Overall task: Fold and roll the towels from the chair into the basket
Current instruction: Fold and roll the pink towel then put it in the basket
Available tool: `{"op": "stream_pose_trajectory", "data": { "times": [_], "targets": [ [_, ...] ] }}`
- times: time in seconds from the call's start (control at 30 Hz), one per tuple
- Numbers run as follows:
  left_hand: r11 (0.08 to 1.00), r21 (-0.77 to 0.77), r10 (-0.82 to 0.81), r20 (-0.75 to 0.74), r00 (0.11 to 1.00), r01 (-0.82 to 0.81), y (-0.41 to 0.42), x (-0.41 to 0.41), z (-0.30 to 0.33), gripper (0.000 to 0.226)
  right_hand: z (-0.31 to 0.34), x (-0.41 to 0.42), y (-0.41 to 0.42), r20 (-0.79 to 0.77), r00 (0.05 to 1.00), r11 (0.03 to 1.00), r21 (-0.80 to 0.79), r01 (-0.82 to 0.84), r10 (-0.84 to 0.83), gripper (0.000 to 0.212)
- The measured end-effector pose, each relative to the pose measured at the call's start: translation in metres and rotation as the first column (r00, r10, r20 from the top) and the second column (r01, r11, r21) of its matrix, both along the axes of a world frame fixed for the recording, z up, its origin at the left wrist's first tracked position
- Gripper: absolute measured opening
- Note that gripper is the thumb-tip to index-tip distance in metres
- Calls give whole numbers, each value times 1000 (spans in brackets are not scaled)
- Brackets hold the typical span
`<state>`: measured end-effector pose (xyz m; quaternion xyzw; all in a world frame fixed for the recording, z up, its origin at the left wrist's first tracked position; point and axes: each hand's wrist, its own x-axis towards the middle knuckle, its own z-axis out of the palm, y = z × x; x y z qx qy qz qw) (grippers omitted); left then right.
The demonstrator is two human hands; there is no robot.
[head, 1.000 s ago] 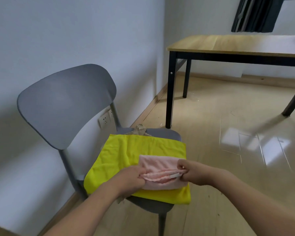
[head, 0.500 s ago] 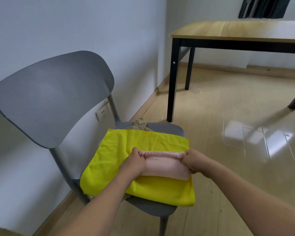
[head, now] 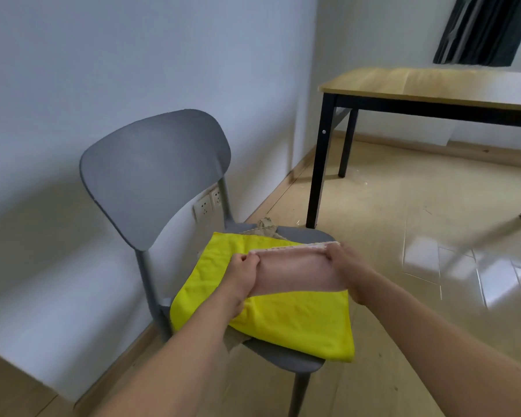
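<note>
A pink towel (head: 295, 270) lies folded on top of a yellow towel (head: 286, 320) spread over the seat of a grey chair (head: 154, 173). My left hand (head: 242, 273) grips the pink towel's left end and my right hand (head: 348, 267) grips its right end, both at the far folded edge. A beige towel (head: 265, 225) peeks out from under the yellow one at the back of the seat. No basket is in view.
The chair stands against a white wall with sockets (head: 206, 203). A wooden table with black legs (head: 427, 85) stands at the back right. Glossy wood floor (head: 433, 251) stretches to the right of the chair.
Both hands have carried the pink towel's near edge away from me across the seat, folding it over. The camera view has shifted.
</note>
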<state>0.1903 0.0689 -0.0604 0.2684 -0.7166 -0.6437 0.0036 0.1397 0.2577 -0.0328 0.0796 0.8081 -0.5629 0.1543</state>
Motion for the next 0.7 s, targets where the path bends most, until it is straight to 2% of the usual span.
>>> {"op": "stream_pose_trajectory", "data": {
  "times": [0.07,0.2,0.27,0.33,0.4,0.5,0.6,0.7],
  "targets": [
    [999,48,28,-30,999,-27,-2,7,22,19,18,8,-13,-77,996,999,-8,33,-34,27],
    [999,-35,-3,-70,998,1,-7,15,62,23,52,23,-30,-237,970,998,17,61,-55,26],
    [999,-24,29,-63,998,-31,-9,21,77,27,67,29,-35,-247,968,997,52,58,-43,27],
    [998,-46,47,-122,991,-53,-8,25,85,28,78,35,-38,-241,969,997,46,64,-51,27],
    [988,-122,70,-200,977,-96,-8,28,89,27,89,44,-40,-194,980,999,-17,43,-46,33],
    [940,-281,126,-243,962,-195,-10,29,97,29,94,45,-40,-291,954,997,29,77,-65,43],
    [881,-404,138,-277,951,-245,-10,24,110,34,99,39,-40,-318,941,992,7,129,-120,40],
    [852,-450,139,-297,945,-267,-11,12,118,37,103,26,-39,-305,941,989,-20,145,-145,33]
  ]
}}
